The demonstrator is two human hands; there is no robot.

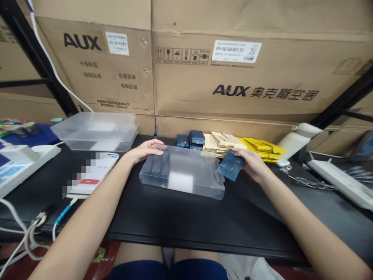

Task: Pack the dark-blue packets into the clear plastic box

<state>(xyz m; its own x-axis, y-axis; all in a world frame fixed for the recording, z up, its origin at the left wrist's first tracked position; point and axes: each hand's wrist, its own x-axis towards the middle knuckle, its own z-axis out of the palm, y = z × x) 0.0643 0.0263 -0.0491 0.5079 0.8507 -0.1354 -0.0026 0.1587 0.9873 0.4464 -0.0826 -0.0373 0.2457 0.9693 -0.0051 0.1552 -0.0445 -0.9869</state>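
A clear plastic box (192, 171) lies flat on the black table in front of me, with several dark packets (157, 163) inside its left end. My left hand (147, 151) grips the box at its back left corner, fingers bent over the top. At the box's right end, my right hand (250, 161) pinches a flat dark-blue packet (231, 165), tilted and close to the end flap. Whether the packet touches the flap, I cannot tell. Behind the box lie small dark-blue packets (196, 138), beige packets (220, 142) and yellow packets (262, 147) in piles.
Clear plastic boxes (96, 132) are stacked at the back left. A phone (94, 175) lies left of my arm, near a power strip (32, 163) and cables. On the right are a white bottle (300, 140) and another power strip (340, 181). Large cartons (186, 93) stand behind.
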